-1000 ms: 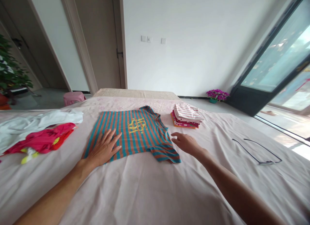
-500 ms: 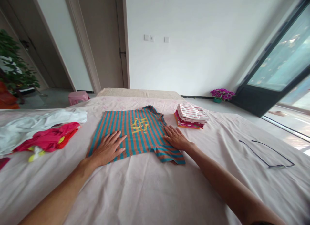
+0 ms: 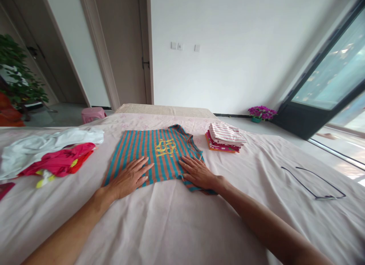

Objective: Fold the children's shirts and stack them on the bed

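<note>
While a folded stack (image 3: pixel 226 137) sits beyond the right hand (image 3: pixel 202 175), with loose clothes (image 3: pixel 58 160) heaped opposite, the striped shirt (image 3: pixel 142 143) lies spread, unfolded, on the sheet (image 3: pixel 162 227). Left hand (image 3: pixel 127 181) and right press it, fingers (image 3: pixel 192 164) extended, gripping nothing.

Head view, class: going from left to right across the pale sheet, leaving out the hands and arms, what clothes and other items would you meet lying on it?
Heap of loose clothes → striped shirt → folded stack of clothes → glasses.
</note>
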Motion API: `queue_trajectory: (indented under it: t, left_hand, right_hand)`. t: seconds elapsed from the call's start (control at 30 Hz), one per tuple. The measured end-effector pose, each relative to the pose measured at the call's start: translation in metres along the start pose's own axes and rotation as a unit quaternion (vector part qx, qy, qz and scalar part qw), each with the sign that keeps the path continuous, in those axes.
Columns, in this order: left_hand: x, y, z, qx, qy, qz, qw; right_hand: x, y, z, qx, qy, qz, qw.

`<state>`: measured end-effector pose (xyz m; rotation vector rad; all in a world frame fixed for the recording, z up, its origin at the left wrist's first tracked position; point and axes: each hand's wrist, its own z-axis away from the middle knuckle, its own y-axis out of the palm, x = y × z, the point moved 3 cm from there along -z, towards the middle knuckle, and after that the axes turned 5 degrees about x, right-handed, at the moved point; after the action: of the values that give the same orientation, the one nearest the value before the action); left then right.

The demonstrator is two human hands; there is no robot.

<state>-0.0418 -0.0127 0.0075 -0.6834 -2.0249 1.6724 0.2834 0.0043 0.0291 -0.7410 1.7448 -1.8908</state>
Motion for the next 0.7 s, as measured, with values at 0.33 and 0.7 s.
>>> queue_trajectory:
  t: [0.33,0.7]
  left_hand:
    - [0.001,0.001,0.002,0.030,0.003,0.003,1.000]
    - [0.002,-0.002,0.000,0.048,-0.017,0.036,0.998]
  right_hand:
    - [-0.003,-0.007,0.007,-0.010,-0.009,-0.063,0.998]
    - [-0.084,-0.011,0.024,-0.133,0.341,-0.132,0.921]
